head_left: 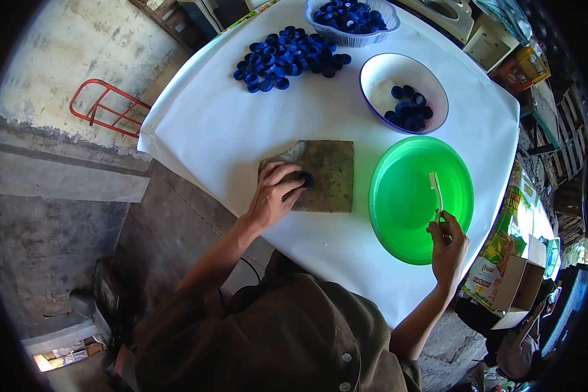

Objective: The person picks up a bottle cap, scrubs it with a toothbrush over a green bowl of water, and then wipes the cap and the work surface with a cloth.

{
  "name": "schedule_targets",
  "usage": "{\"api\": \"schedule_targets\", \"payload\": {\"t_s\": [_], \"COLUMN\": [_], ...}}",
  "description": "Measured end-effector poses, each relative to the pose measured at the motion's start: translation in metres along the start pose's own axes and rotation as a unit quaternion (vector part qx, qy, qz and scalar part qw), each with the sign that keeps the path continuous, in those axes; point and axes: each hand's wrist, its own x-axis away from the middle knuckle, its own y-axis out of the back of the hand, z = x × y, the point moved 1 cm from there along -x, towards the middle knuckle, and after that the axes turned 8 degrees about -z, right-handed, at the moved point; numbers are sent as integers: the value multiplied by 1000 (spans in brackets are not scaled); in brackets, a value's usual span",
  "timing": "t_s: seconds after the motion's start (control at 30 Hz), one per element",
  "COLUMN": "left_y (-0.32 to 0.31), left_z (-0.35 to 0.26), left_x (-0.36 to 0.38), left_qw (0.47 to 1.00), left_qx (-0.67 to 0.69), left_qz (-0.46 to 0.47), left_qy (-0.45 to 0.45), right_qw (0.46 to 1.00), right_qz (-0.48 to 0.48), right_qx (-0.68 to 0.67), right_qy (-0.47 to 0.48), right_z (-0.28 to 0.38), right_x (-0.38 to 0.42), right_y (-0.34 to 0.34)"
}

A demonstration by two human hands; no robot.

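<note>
Between the fingers of my left hand (277, 194) is a dark blue bottle cap (306, 179), held down on a worn brown board (330, 166). My right hand (449, 245) grips a white toothbrush (437, 193) by its handle, bristle end up, above the green basin (380, 225). The basin stands just right of the board. Behind it, a white bowl (376, 72) with a purple rim holds several blue caps (411, 117).
A loose heap of blue caps (284, 55) lies at the back left of the white-covered table (209, 130). A pale plastic basket (353, 39) full of caps stands behind. A red metal frame (114, 108) leans by the wall. An open cardboard box (519, 284) sits off the table's right side.
</note>
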Motion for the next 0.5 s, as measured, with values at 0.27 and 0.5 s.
{"api": "schedule_targets", "payload": {"t_s": [0.27,0.5], "left_y": [-3,5], "left_z": [-11,-24], "left_x": [-19,-38], "left_qw": [998,979], "left_qx": [50,85], "left_qz": [33,174], "left_qy": [27,61], "right_qw": [1000,1000], "right_qz": [0,-13], "right_qx": [-9,-16], "right_qy": [-8,-5], "right_z": [2,5], "right_x": [0,-1], "right_y": [0,-1]}}
